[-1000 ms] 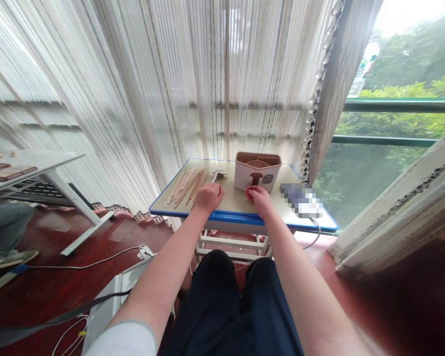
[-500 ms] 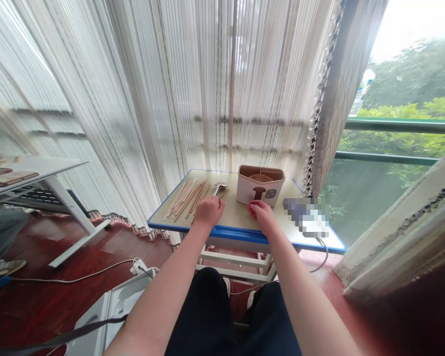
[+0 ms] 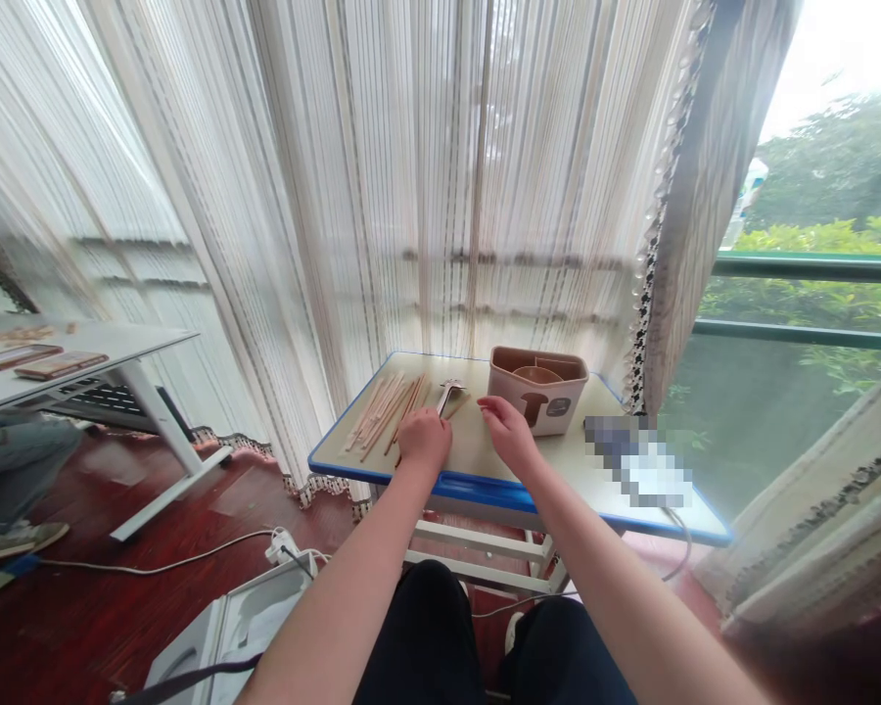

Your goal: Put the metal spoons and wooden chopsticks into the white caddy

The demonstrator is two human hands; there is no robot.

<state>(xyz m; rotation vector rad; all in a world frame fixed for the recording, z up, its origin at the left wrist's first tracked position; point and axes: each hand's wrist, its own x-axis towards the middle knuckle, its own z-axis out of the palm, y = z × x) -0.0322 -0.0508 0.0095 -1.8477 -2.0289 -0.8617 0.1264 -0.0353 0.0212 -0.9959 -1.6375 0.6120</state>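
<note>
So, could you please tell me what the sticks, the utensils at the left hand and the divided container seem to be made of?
The sticks look like matte wood or bamboo, going by their tan and reddish-brown tones. The utensils at the left hand seem polished metal, from their silvery shine. The container is probably plastic, given its smooth off-white wall and rounded brown rim.

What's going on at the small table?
Someone seated at the small table has their left hand curled at the near end of some metal utensils; its grip is hidden. Their right hand is loosely open with nothing visible in it, by the left side of a divided caddy. Whether it touches the caddy is unclear. Loose chopsticks lie on the table to the left.
</note>
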